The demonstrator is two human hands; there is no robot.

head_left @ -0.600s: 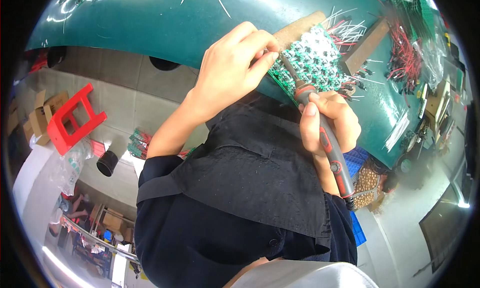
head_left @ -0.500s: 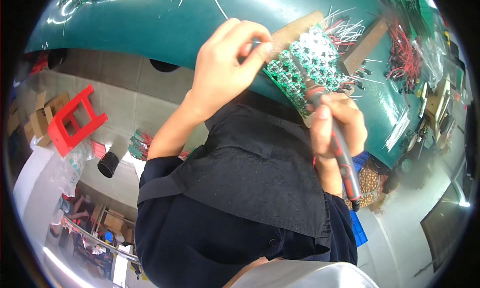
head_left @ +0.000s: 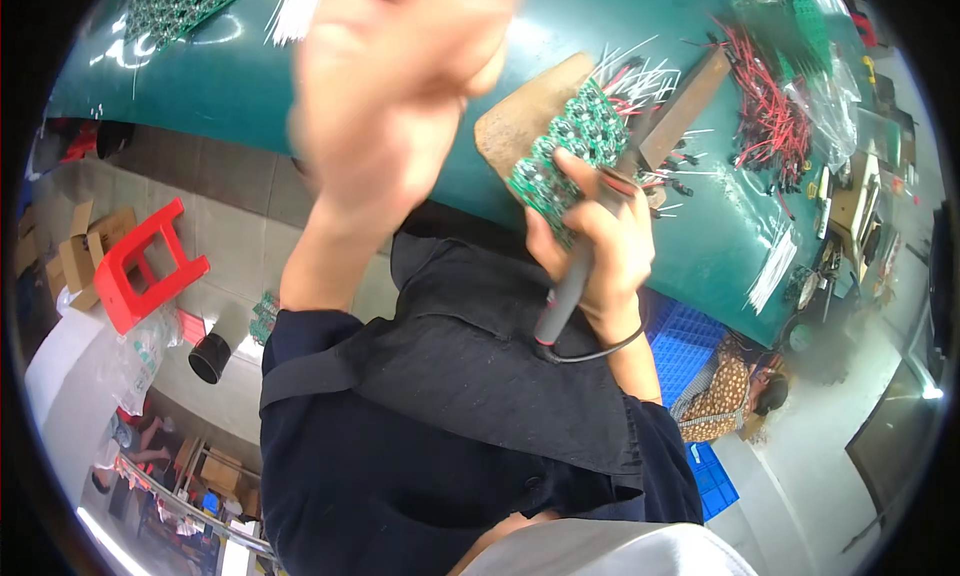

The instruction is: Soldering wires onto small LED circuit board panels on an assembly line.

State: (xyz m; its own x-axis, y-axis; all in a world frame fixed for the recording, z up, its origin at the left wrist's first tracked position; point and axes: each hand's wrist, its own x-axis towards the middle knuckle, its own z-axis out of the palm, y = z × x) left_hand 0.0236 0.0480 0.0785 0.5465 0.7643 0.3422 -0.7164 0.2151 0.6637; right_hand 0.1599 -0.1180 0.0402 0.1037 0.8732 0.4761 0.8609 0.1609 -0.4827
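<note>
Head view: left hand is now lifted off the circuit board, blurred, grip indeterminate; right hand stays clamped on the soldering iron.

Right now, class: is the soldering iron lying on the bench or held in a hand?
Held. The right hand grips the soldering iron with its tip toward the green circuit board; its cord trails below the wrist.

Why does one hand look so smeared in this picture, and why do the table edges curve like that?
In the head view, the left hand is raised close to the camera and blurred by motion, while the right hand holding the soldering iron over the green circuit board stays fairly sharp. The fisheye lens bends the green table edges toward the dark rim; pale glare streaks its top.
</note>
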